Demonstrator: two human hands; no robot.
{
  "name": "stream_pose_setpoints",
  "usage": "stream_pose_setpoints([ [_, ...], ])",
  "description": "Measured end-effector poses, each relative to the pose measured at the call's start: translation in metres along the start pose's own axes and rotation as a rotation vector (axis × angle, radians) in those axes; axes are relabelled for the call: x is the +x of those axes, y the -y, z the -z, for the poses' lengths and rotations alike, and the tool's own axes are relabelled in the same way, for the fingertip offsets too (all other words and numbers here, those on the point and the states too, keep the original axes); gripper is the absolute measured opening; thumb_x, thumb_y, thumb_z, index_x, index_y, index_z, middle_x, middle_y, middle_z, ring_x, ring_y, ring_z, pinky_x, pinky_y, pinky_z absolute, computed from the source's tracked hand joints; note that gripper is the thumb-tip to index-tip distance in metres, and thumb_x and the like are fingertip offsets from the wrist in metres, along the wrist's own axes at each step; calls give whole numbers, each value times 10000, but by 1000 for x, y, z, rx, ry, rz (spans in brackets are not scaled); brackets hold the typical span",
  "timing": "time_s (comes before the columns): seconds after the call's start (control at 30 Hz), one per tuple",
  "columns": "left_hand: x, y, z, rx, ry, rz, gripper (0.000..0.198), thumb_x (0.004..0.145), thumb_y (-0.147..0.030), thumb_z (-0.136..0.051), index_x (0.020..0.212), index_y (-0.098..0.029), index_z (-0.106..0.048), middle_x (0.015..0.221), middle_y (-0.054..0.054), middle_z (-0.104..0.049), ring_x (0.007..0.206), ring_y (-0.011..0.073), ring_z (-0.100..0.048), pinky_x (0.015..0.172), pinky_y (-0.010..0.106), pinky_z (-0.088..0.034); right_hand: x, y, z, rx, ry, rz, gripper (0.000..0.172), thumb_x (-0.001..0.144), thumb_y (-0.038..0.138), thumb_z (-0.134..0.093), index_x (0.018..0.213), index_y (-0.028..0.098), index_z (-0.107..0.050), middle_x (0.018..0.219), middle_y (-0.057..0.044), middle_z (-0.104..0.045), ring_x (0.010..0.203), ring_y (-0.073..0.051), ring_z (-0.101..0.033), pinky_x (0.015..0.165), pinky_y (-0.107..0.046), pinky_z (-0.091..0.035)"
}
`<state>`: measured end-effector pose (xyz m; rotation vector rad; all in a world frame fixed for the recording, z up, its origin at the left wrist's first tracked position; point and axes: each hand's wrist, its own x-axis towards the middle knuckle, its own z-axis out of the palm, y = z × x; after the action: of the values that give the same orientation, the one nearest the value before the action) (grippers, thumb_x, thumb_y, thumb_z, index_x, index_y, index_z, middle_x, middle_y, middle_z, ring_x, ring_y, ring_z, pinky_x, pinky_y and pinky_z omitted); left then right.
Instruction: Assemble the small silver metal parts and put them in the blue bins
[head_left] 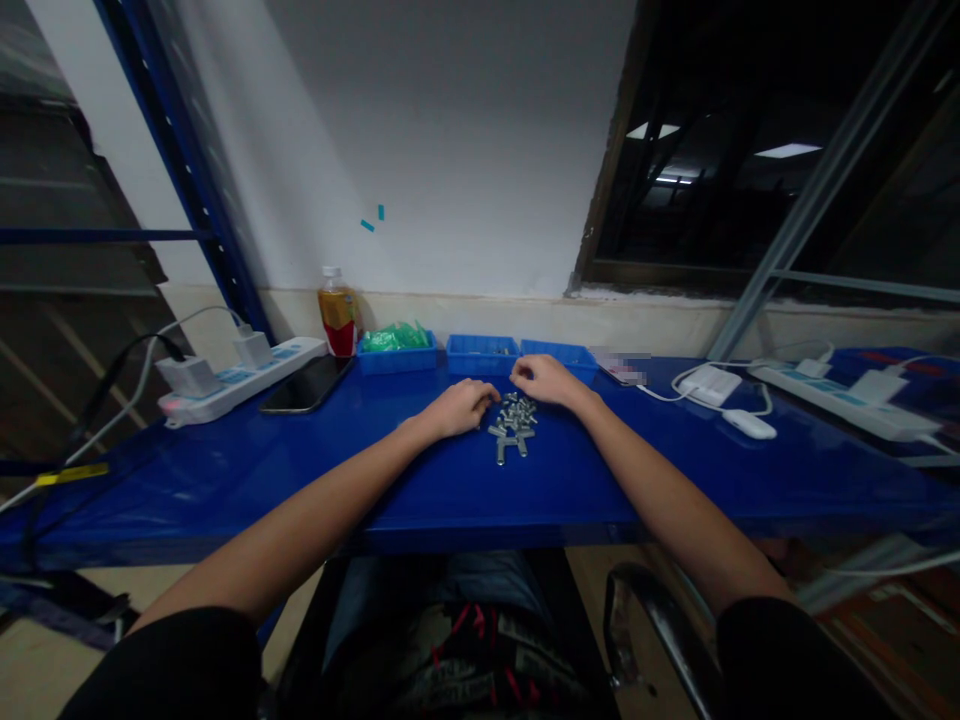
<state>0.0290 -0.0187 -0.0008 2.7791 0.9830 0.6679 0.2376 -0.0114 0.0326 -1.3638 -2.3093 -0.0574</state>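
Note:
On the blue table point(420, 490) lies a small pile of silver metal parts point(516, 412), too small to name exactly. Several longer, flat-looking metal pieces point(501, 453) lie at its near side. My left hand point(463, 408) rests at the left edge of the pile, its fingers curled and drawn together. Just beyond the pile on the right is my right hand point(546, 380), with thumb and fingers closed in a pinch. Whatever either hand holds is hidden or too small to make out.
Behind my hands stand a blue bin with green plastic point(397, 345), a middle blue bin point(469, 362) and a right blue bin point(581, 366). A bottle point(339, 315), phone point(307, 385) and power strip point(247, 380) are left. Another power strip point(840, 400) and white adapter point(709, 385) lie right.

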Motion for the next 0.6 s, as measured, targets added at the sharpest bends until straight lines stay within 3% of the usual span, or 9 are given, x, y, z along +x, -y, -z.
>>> stream_pose_setpoints([
  [0.1, -1, 1, 5, 92, -11, 3, 329, 823, -110, -412, 1031, -210, -646, 946, 52, -681, 904, 188, -603, 809, 285, -449, -4, 11, 7, 9, 50, 48, 111, 799, 250, -574, 792, 182, -661, 781, -32, -660, 705, -151, -576, 646, -247, -386],
  [0.2, -3, 9, 14, 140, -59, 108, 316, 781, -105, -443, 997, -209, -648, 929, 53, -683, 882, 197, -603, 755, 277, -448, -10, 44, 12, -9, 48, 186, 153, 799, 328, -612, 837, 188, -662, 821, -46, -653, 770, -175, -577, 682, -267, -393],
  [0.3, -4, 25, 21, 109, -104, 214, 286, 771, -148, -470, 990, -204, -644, 899, 49, -685, 856, 200, -609, 717, 265, -446, -17, 81, 7, 38, 139, 373, 252, 790, 399, -640, 953, 207, -650, 868, -43, -647, 793, -183, -573, 700, -281, -399],
  [0.37, -5, 36, 22, 70, -115, 268, 308, 765, -131, -450, 995, -204, -642, 881, 37, -687, 824, 182, -616, 701, 251, -445, -19, 97, -4, 74, 211, 473, 243, 813, 355, -628, 1008, 211, -636, 909, -45, -646, 818, -178, -571, 719, -281, -402],
  [0.5, -6, 46, 16, 32, -91, 301, 313, 766, -124, -436, 981, -208, -646, 863, 25, -684, 802, 164, -617, 678, 233, -435, -18, 105, -24, 49, 240, 501, 95, 847, 198, -566, 899, 178, -644, 906, -57, -639, 837, -173, -566, 741, -281, -397],
  [0.6, -5, 43, 13, 49, -41, 272, 262, 774, -203, -494, 987, -207, -647, 861, 31, -675, 816, 187, -610, 683, 248, -435, -14, 101, -26, 44, 247, 481, 62, 837, 160, -570, 830, 166, -631, 848, -53, -632, 795, -169, -560, 715, -276, -393],
])
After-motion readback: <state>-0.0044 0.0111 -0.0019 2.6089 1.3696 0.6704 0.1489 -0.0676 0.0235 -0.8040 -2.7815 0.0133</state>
